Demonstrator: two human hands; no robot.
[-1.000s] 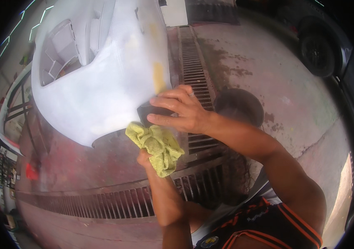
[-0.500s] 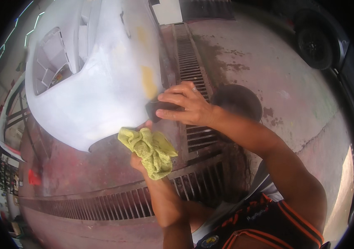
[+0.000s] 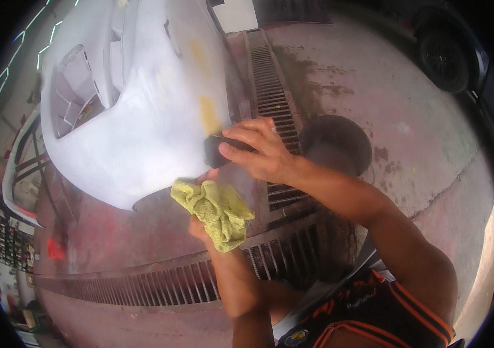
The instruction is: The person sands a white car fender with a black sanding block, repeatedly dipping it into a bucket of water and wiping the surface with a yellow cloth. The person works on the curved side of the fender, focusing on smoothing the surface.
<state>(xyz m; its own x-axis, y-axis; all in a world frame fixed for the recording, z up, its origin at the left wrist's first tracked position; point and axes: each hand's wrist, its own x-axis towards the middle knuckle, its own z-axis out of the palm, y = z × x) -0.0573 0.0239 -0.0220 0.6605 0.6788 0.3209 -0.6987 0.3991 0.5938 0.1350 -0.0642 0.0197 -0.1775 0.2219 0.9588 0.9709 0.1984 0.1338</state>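
A large white car body panel (image 3: 137,116), with yellowish filler patches (image 3: 208,115) near its right edge, curves across the upper left. My right hand (image 3: 264,152) grips a black sanding block (image 3: 218,151), thumb on the near side and fingers over the top. The block lies against the panel's right edge, just below the lower patch. A crumpled yellow-green cloth (image 3: 218,214) is in my left hand (image 3: 199,227), below the panel's lower corner. Cloth covers most of that hand; a fingertip shows above it, close to the panel.
Metal floor grates (image 3: 142,290) run along the front and up past the panel's right side. A dark round bucket (image 3: 339,142) stands beside my right forearm. A dark vehicle (image 3: 449,58) is at the far right, and shelving (image 3: 12,246) at the left.
The whole view has shifted slightly. My right hand and the sanding block have turned a little at the panel's edge. The left hand still holds the cloth.
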